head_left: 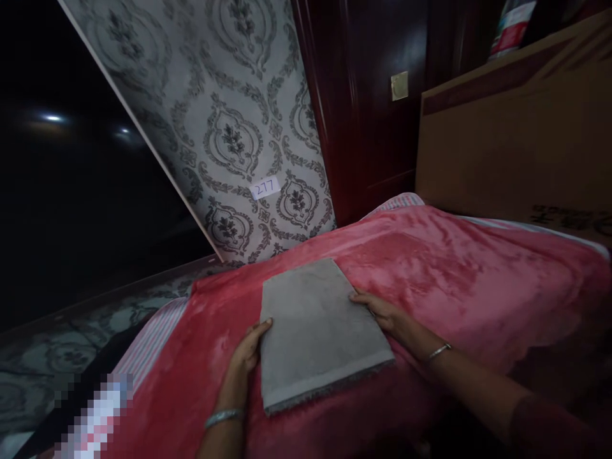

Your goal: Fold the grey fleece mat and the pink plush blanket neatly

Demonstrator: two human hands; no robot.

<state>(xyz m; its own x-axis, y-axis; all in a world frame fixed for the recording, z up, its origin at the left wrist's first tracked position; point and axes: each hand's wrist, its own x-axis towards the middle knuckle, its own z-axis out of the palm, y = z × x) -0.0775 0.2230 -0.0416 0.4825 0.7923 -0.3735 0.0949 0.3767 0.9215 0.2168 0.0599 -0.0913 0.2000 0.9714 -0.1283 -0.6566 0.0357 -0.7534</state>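
A folded grey cloth (pixel 315 325), roughly rectangular with a fuzzy, fringed near edge, lies in front of me over the red blanket (pixel 215 363). My left hand (pixel 251 344) grips its left edge, thumb on top and the other fingers mostly hidden at the side and beneath. On the opposite edge, my right hand (pixel 380 310) holds the cloth with the thumb on the upper face and fingers tucked under. A silvery bangle circles each wrist. Whether the cloth rests fully on the blanket or is slightly raised, I cannot tell.
Behind the blanket stand a patterned wall (pixel 234 140) with a paper marked 277 (pixel 266 187) and a dark red wooden panel (pixel 368 127). A large cardboard box (pixel 516 140) is at the right, with a bottle (pixel 514 29) behind its top edge. A dark glossy screen (pixel 86 172) fills the left.
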